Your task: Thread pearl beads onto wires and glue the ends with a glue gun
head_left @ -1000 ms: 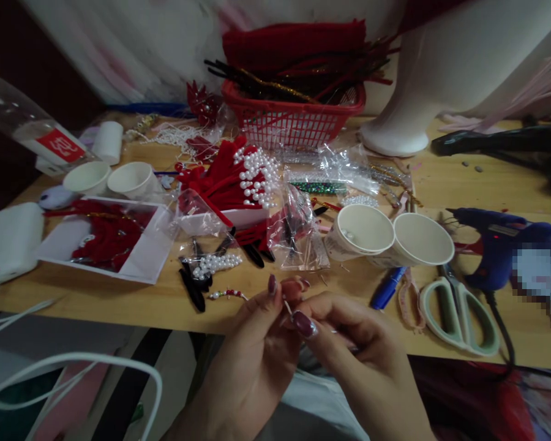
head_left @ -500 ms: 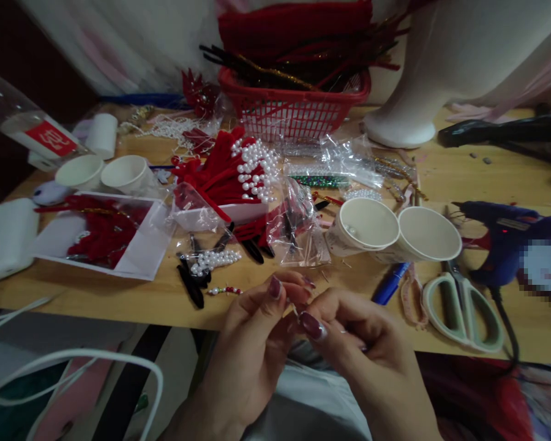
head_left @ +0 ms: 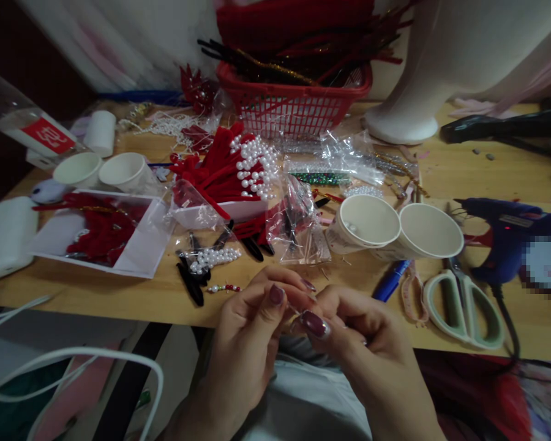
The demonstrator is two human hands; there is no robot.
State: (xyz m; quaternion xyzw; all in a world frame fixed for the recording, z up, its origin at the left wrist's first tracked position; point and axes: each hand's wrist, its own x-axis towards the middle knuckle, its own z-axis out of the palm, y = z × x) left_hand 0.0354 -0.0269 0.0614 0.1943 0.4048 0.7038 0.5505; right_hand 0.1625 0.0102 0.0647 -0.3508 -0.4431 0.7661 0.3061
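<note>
Since the earlier frames the two hands have drawn closer to each other and sunk a little toward the lap, while the fine pin that stood up between the fingertips has slipped almost out of sight. What shows of that thin pin [head_left: 295, 310] now is a short pale sliver in the gap between the thumbs, just off the near edge of the table [head_left: 119, 300]. Its long axis seems to run up and away from the body, though it is too small to be sure.

The left hand [head_left: 250, 343] has thumb and forefinger pressed together on the pin's near side. The right hand [head_left: 367, 343] meets it from the other side, its thumb laid over the same spot and its fingers curled in; both grips are pinching the pin, fingertips touching. Neither hand is nearer; the pin lies between them.

On the table beyond the near edge lies a short beaded pin [head_left: 224, 288] beside black clips with pearls [head_left: 206, 260]. Toward the right edge are two paper cups [head_left: 395, 229], a blue pen [head_left: 390, 280], pale green scissors [head_left: 463, 303] and a blue glue gun [head_left: 505, 233]. At the far edge stands a red basket [head_left: 294, 107].
</note>
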